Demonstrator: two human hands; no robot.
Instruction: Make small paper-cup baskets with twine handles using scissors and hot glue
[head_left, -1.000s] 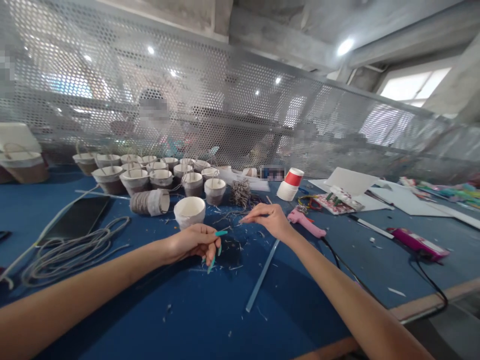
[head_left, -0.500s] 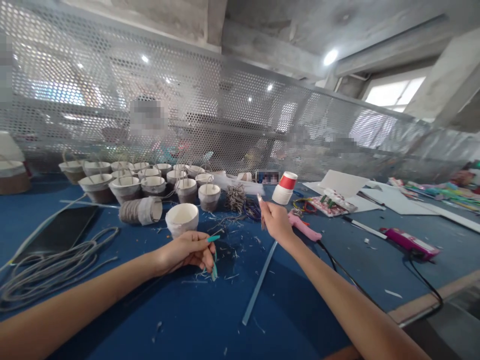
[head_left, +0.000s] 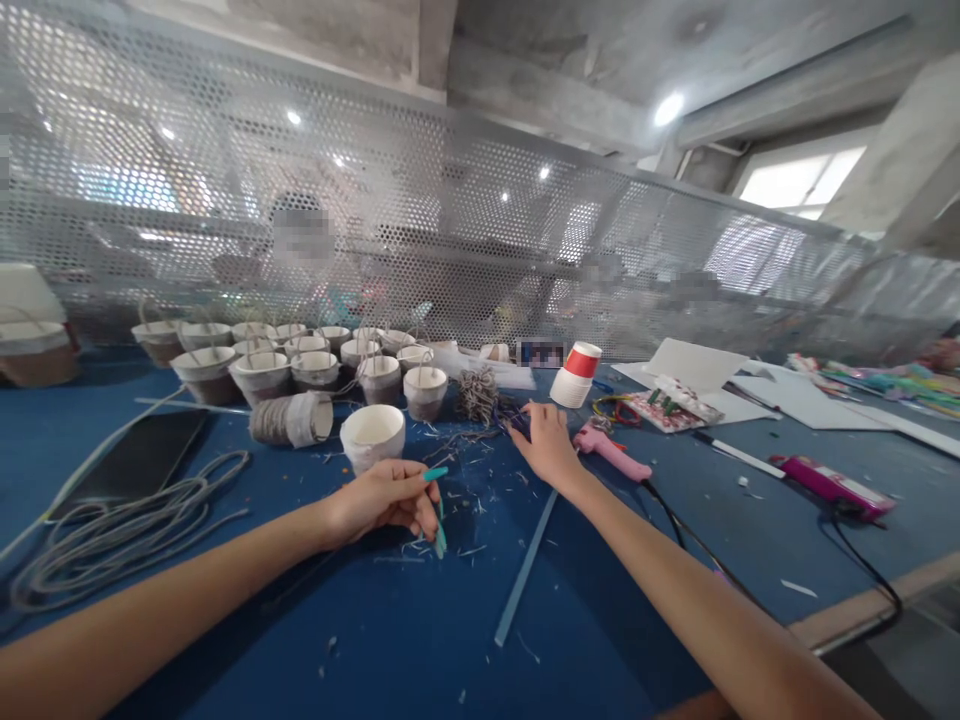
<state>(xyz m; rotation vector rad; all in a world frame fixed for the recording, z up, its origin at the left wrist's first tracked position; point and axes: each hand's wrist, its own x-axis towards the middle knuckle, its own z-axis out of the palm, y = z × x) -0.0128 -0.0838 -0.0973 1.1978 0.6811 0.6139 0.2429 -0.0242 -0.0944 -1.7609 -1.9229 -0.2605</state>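
Note:
My left hand (head_left: pixel 394 500) rests low just in front of a white paper cup (head_left: pixel 373 437). Its fingers are loosely curled with long teal nails, the thumb stands apart, and no held thing shows. My right hand (head_left: pixel 547 440) is palm down with fingers spread, reaching over a dark blue tangled item (head_left: pixel 514 418) whose kind I cannot make out. Beside it lies a bundle of short grey-brown cords (head_left: pixel 476 395). A pink glue gun (head_left: pixel 611 452) lies right of that hand, and a flat translucent strip (head_left: pixel 525 570) runs toward me below it.
Several small cord-wrapped buckets with handles (head_left: pixel 315 370) stand at the back left, near a cord-wrapped cup on its side (head_left: pixel 289 420). Grey cord (head_left: pixel 142 530) and a black phone-like slab (head_left: pixel 135 460) lie left. Stacked paper cups (head_left: pixel 576 378) and a magenta device (head_left: pixel 832 487) are right.
My right hand has lowered from a raised position, its fingers coming down over the dark blue tangle. My left hand keeps its pose. The whole view has shifted slightly.

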